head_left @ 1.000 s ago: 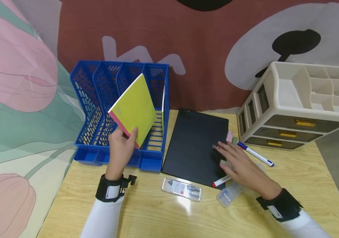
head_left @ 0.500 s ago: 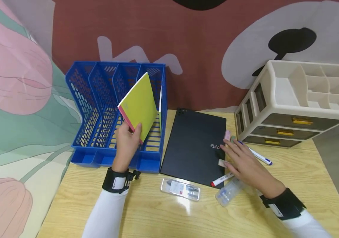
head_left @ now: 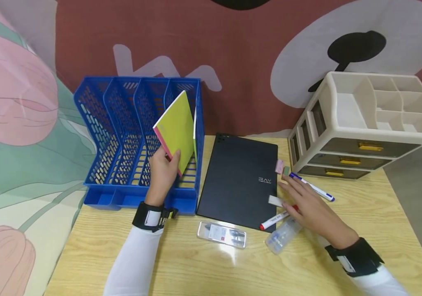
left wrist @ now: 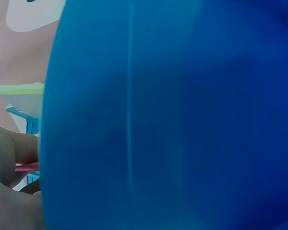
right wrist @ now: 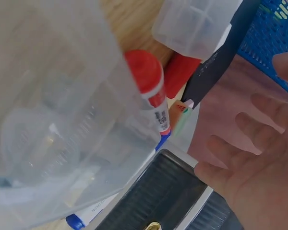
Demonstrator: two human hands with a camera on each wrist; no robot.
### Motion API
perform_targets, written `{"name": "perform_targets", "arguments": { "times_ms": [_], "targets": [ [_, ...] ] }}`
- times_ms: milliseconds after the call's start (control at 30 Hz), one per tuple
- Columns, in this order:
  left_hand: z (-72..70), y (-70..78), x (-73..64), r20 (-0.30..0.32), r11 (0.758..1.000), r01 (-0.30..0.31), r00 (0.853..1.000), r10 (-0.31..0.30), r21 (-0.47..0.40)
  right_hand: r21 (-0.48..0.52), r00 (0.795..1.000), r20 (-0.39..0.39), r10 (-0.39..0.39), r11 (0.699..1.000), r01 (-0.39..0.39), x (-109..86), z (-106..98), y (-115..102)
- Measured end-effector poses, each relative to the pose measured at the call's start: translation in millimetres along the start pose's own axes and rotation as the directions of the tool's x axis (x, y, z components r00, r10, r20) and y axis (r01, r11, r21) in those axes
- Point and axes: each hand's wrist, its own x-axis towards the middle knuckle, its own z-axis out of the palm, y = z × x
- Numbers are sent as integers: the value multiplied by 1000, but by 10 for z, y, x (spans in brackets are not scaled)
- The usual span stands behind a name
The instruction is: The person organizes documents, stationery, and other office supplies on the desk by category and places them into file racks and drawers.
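My left hand (head_left: 163,172) pinches a yellow notebook (head_left: 177,129) with a pink spine by its lower near corner. Tilted, the notebook stands over the rightmost slot of the blue file rack (head_left: 98,181). The rack's blue wall (left wrist: 158,115) fills most of the left wrist view. Fingers spread and holding nothing, my right hand (head_left: 312,211) is over the right side of the table. Near its fingertips are a whitish eraser (head_left: 275,200), a red marker (head_left: 273,220) and a blue marker (head_left: 319,192). Part of a clear plastic box (head_left: 281,238) lies under the right hand.
A flat black board (head_left: 236,172) lies right of the rack, with a clear pen case (head_left: 221,234) in front. Pink (head_left: 279,166) and green erasers (head_left: 286,170) sit by the cream drawer organizer (head_left: 347,135). A thin white-edged booklet (head_left: 194,135) stands inside the rack's right wall.
My left hand has moved rightward with the notebook, deeper into the rack's rightmost slot. The right hand has drawn back a little, uncovering more of the whitish eraser and the black board.
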Motion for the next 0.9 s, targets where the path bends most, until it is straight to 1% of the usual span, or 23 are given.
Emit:
{"name": "perform_targets", "arguments": {
  "times_ms": [133,300,433,533,633,700,767,900],
  "targets": [
    [40,4,31,43,1000,-6,999,5,12,7,1000,1,-8,1000,8,-8,7,3],
    [81,25,65,105,1000,8,994,-11,29,7,1000,-1,-6,1000,6,-7,9,-6],
    [105,36,91,151,1000,17,988,-16,-4,16,1000,3,-2,1000,2,-7,8,-4],
    [131,30,105,196,999,23,980,-14,-45,26,1000,8,10,1000,-10,-15,10,0],
    [157,11,113,262,993,44,965,-14,-109,39,1000,16,25,999,-26,-27,14,-1],
    [171,-3,115,305,988,51,952,-5,-144,46,999,21,36,998,-37,-35,16,-2],
    [179,-14,110,344,982,72,939,-7,-177,52,999,26,44,998,-46,-45,18,-2],
    [198,-33,100,392,978,83,920,0,-194,53,997,36,63,996,-65,-58,17,4]
  ]
}}
